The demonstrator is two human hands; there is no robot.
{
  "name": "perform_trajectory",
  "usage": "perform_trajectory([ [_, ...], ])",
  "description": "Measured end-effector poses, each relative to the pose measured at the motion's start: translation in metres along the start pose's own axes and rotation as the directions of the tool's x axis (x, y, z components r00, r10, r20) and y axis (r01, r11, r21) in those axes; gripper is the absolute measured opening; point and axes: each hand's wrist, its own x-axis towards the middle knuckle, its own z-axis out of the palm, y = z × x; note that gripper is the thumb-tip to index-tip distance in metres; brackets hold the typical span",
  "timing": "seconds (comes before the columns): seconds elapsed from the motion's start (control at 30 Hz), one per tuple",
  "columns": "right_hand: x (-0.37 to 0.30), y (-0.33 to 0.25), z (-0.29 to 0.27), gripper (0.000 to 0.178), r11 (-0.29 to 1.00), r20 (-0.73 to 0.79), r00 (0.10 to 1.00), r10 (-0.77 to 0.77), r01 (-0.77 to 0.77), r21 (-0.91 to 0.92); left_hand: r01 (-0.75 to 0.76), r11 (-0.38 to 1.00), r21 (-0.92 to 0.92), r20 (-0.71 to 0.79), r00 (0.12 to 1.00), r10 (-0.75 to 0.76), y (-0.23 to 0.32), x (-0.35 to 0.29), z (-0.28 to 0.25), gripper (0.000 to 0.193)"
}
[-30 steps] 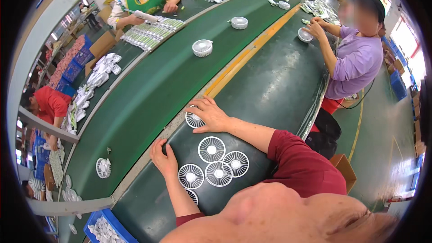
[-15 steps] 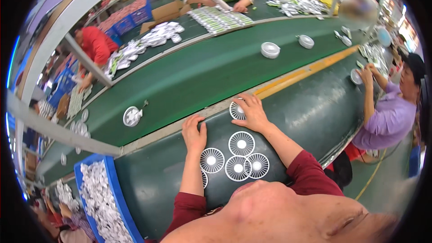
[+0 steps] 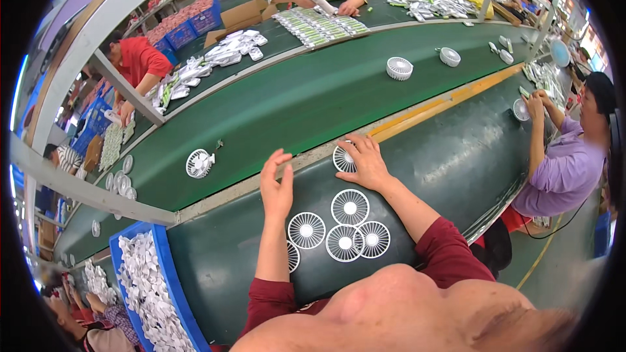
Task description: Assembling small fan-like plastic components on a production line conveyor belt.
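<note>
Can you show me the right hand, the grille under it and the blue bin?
Right hand (image 3: 368,164): head view, back of the hand.
Grille (image 3: 342,158): head view, its spokes.
Blue bin (image 3: 171,275): head view, its side wall.

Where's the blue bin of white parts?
In the head view's lower left, the blue bin stands beside the green worktable, left of your left hand.

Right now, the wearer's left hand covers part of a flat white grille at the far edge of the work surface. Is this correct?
Not quite: in the head view, the right hand, not the left hand, covers part of a flat white grille at the far edge of the work surface.
</note>
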Motion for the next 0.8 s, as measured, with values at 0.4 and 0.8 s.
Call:
perform_trajectory([
  [0.4,-0.003,0.009,0.002,0.077,0.999,-0.034,0.999,-0.038,0.039,0.023,-0.188,0.937,0.295,-0.022,0.979,0.204,-0.053,0.105,-0.057,0.028],
  [0.8,-0.003,0.004,0.001,0.078,0.996,0.014,0.999,0.034,-0.035,0.078,-0.084,0.48,0.873,0.155,0.982,-0.11,-0.189,0.203,-0.216,0.029],
])
